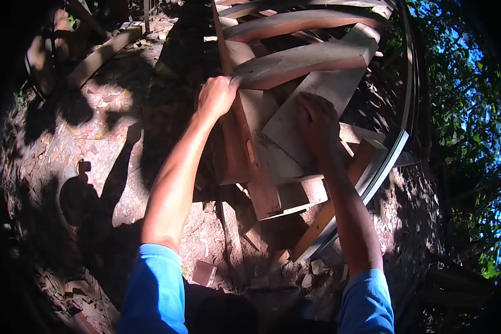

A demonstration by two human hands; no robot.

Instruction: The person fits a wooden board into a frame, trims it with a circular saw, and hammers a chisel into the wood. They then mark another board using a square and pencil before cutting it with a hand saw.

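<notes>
A wooden frame with curved crosspieces stands before me. My left hand (218,96) is closed at the near left end of a curved beam (306,62), its fingers bent over the wood beside the long side rail (240,139). Over a wide flat board (331,89), which lies slanted across the frame, is my right hand (318,122). Its fingers are bent and shaded, and whether they grip anything is hard to make out. A second curved beam (309,22) crosses farther up.
Long pale strips (381,167) curve along the frame's right side. Loose planks (103,55) lie at the upper left. Leaves and wood scraps (205,274) cover the ground. Green foliage (473,139) is at the right.
</notes>
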